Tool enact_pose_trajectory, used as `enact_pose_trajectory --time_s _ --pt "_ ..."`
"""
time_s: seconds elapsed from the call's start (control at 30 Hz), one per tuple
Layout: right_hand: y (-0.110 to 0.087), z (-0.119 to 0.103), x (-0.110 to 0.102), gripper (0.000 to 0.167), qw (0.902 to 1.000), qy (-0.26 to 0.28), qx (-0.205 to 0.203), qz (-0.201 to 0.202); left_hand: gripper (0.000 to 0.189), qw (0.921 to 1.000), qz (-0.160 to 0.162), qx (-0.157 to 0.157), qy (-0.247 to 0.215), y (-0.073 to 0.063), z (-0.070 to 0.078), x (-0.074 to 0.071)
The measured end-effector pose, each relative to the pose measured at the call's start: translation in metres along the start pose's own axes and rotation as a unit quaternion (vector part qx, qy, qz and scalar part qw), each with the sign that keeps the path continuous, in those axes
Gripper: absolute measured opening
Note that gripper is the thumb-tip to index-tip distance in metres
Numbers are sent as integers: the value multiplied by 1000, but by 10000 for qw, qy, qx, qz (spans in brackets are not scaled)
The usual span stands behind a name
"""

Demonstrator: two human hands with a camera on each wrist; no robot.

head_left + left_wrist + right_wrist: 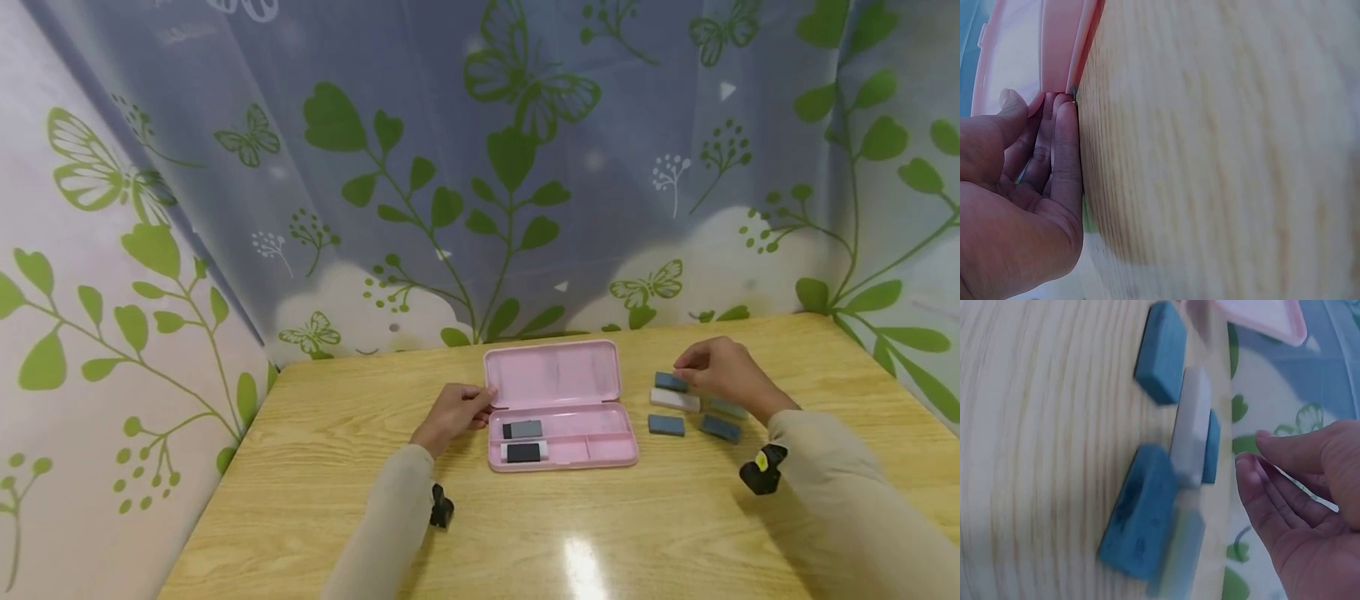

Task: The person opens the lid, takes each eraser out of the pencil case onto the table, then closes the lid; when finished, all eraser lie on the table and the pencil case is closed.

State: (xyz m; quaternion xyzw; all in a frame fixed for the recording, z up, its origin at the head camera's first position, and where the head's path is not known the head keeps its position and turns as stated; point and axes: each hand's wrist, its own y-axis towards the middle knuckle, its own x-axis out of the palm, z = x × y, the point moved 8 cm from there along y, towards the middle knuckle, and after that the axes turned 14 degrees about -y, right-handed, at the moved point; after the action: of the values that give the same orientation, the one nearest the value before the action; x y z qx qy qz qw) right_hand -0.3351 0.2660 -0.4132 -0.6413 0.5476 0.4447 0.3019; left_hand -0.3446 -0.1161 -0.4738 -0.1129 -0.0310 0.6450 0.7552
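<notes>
A pink pencil case point(562, 467) lies with its lid point(555, 375) raised at the back. Inside, on the left, are a grey eraser point(527, 429) with a black end and a white eraser with a black sleeve point(523, 452). My left hand point(453, 412) holds the case's left side near the hinge, thumb point(1015, 103) on the lid's edge and fingers behind. Just over a blue eraser point(670, 382) hovers my right hand point(722, 371). Its thumb and fingertips are slightly apart with nothing between them in the right wrist view.
Beside the case on the wooden table point(337, 500) lie a white eraser point(675, 400), two more blue erasers, left point(666, 425) and right point(720, 428), and a pale green one point(727, 408). A patterned curtain point(420, 208) hangs behind.
</notes>
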Motion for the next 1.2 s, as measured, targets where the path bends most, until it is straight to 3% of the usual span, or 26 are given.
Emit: enact_pose_trajectory --time_s 0.3,0.67,1.0,1.2 --pt "-3 -45 18 13 9978 290 -592 -52 32 10000 8 -37 17 0 -1 0" --pt "1 -109 47 5 9886 558 -1331 -435 32 10000 -31 -29 5 1 0 -1" --pt "1 -154 76 13 9786 758 -1777 -704 32 10000 -26 -5 -2 2 -1 0" --pt "4 -170 87 20 9784 610 -1876 -627 32 10000 -15 24 -14 2 1 0"
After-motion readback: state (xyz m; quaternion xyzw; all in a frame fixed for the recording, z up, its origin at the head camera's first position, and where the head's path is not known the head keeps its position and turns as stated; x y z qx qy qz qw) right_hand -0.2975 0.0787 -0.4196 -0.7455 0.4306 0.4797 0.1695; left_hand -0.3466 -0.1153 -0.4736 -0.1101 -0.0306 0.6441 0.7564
